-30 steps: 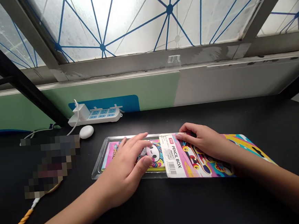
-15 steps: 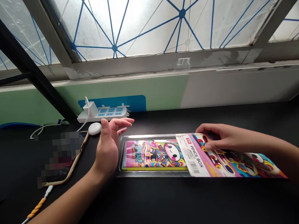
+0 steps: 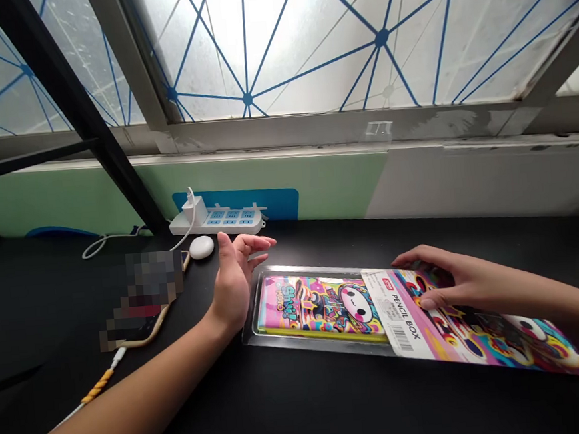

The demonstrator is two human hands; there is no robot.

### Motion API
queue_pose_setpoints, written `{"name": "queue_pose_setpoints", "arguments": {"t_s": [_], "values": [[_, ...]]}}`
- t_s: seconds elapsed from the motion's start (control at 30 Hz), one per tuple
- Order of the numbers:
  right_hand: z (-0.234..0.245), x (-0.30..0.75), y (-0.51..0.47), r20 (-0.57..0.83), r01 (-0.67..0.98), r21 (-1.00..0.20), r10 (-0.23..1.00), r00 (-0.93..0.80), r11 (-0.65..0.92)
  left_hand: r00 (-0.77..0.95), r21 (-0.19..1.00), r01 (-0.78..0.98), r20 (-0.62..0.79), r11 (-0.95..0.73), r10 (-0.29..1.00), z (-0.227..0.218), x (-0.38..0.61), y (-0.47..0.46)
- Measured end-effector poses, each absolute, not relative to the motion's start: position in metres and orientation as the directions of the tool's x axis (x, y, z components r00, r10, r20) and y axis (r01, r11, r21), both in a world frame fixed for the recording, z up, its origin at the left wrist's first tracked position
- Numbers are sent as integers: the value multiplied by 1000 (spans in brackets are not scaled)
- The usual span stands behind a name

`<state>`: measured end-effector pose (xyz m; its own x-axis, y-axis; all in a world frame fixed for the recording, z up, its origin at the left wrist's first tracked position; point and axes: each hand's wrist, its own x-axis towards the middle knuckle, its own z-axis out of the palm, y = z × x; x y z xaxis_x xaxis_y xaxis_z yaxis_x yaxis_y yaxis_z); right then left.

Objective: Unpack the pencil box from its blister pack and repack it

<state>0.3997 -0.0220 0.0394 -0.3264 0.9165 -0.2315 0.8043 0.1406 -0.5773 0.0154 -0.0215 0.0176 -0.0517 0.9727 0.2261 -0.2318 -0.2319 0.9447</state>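
Two bare hands work at one long packaged pencil box [image 3: 321, 305], a flat case printed in pink, yellow and blue cartoon figures. It lies lengthwise on the black tabletop [image 3: 334, 407], a little right of the middle and near the person.

The left hand [image 3: 234, 278] stands on its edge at the left end of the clear plastic tray [image 3: 252, 323] that holds the box. Its palm faces right, its fingers are loosely spread and it grips nothing; whether it touches the tray's rim I cannot tell. Set like that, it seems to act as a stop against the pack's end.

The right hand [image 3: 449, 281] lies palm down on the glossy printed card sleeve [image 3: 485, 345] that covers the pack's right part. The fingers are close together and pressed onto the card, probably to keep it from sliding.

A white label [image 3: 400, 315] with a barcode and the words PENCIL BOX marks the sleeve's left edge. The box's bare half shows a round-faced cartoon character and a thin yellow side.

Farther back, well apart from the pack, sit a white power strip [image 3: 224, 219] and a small white oval puck [image 3: 202, 247].
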Motion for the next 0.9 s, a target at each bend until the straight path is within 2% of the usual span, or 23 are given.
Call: {"name": "queue_pose_setpoints", "arguments": {"t_s": [0.13, 0.27, 0.57, 0.7, 0.9], "values": [[35, 399, -20, -205, 834, -527, 928, -311, 163, -43, 914, -284, 289, -289, 956, 22, 17, -26], [35, 379, -18, -182, 836, -514, 927, -328, 195, -53, 903, -316, 288, -290, 956, 25, 16, -28], [57, 254, -7, -229, 857, -386, 864, -448, 342, -78, 893, -356, 266, -276, 961, 26, 17, -27], [61, 198, -6, -128, 754, -391, 780, -612, 527, -82, 892, -355, 267, -278, 960, 26, 17, -26], [55, 195, -17, 76, 752, -263, 790, -608, 604, -112, 931, -302, 177, -204, 978, 23, 17, -24]]}}
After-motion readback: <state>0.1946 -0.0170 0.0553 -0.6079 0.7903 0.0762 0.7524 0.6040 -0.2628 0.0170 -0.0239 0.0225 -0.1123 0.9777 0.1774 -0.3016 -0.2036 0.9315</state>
